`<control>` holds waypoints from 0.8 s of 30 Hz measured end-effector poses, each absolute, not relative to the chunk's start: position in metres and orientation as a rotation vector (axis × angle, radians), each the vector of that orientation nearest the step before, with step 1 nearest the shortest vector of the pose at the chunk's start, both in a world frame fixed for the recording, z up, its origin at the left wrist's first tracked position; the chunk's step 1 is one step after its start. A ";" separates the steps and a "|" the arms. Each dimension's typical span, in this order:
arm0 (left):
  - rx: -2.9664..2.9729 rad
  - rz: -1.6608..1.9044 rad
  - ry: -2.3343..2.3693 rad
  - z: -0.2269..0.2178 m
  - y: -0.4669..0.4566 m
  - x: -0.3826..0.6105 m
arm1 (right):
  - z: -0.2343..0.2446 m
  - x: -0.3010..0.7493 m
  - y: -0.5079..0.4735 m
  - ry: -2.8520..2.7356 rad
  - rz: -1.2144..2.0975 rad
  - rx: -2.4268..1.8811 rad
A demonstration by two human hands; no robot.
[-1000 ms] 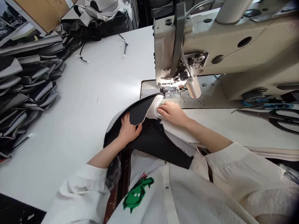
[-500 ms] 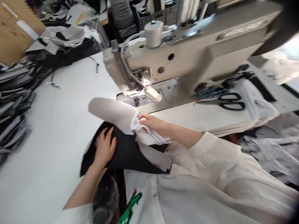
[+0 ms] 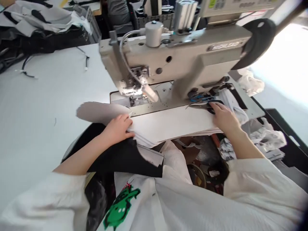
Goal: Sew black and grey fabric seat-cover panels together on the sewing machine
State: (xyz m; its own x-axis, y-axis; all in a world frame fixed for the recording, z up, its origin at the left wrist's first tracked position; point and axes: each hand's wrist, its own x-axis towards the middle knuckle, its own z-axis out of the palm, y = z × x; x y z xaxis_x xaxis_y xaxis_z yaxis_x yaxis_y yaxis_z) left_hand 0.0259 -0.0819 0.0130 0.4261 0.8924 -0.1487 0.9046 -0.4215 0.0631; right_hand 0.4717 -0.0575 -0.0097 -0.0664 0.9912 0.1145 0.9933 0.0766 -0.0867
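Note:
My left hand (image 3: 117,128) is closed on the near end of a grey fabric panel (image 3: 96,110), where a white striped strip (image 3: 144,141) meets it. Below that hand, a black fabric piece (image 3: 115,157) with a grey edge hangs over the table's front edge. My right hand (image 3: 225,117) is on the black handles of a pair of scissors (image 3: 201,106), its fingers curled over the loops and partly hiding them. The blades point left along the sewing machine's bed. Beyond my left hand, the sewing machine (image 3: 149,61) has its lamp lit over the needle area.
White folded fabric (image 3: 232,99) lies beside my right hand. Two short black cords (image 3: 25,69) rest on the white table (image 3: 57,93). Dark and grey fabric pieces (image 3: 45,19) are piled at the back left. Plastic bags (image 3: 267,134) sit at the right.
My right hand has left the white strip and moved right onto the scissors. My left hand has shifted from the black fabric up to the strip's end. The view has turned right.

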 end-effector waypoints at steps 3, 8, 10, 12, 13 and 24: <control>2.447 0.125 1.550 -0.007 -0.065 0.021 | -0.012 0.479 -0.064 -2.344 -0.012 -2.065; 1.847 0.818 1.352 -0.033 -0.062 -0.010 | -0.019 0.434 -0.056 -2.571 0.378 -1.718; 1.653 1.003 1.269 -0.038 -0.065 -0.016 | -0.017 0.396 -0.052 -2.623 0.493 -1.585; 1.570 1.111 1.199 -0.040 -0.067 -0.019 | -0.013 0.352 -0.048 -2.680 0.636 -1.464; 1.554 1.124 1.172 -0.041 -0.067 -0.019 | -0.010 0.331 -0.045 -2.722 0.689 -1.395; 1.592 0.980 1.108 -0.050 -0.060 -0.020 | 0.004 0.223 -0.023 -2.996 0.638 -0.935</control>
